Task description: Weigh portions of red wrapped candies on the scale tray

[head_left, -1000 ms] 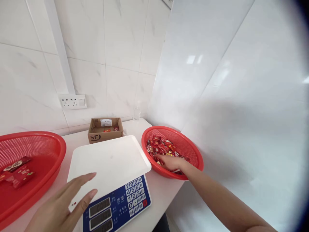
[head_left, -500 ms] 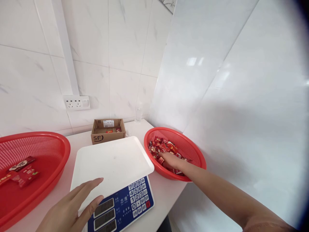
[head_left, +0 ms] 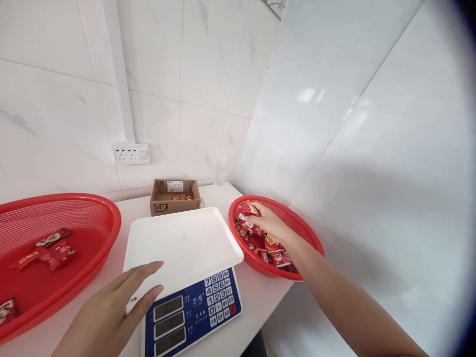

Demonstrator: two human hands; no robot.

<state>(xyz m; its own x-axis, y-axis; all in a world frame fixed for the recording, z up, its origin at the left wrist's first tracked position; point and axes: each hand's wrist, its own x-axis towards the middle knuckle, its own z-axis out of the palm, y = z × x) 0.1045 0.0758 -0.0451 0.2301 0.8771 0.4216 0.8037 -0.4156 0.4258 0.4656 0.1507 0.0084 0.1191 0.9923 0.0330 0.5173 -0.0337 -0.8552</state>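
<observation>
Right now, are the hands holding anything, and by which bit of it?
The right hand seems to pinch a small shiny red wrapped packet by one end. The left hand is open and empty.

Baskets [head_left: 277, 271] red, scale panel [head_left: 193, 300] blue w/ white keys [head_left: 218, 297].

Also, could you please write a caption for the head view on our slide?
Right hand among red packets in a basket, left hand open at a scale.

Wall socket [head_left: 131, 153], white trunking [head_left: 118, 69], marbled tiles [head_left: 156, 54], transparent container [head_left: 220, 175]
</observation>
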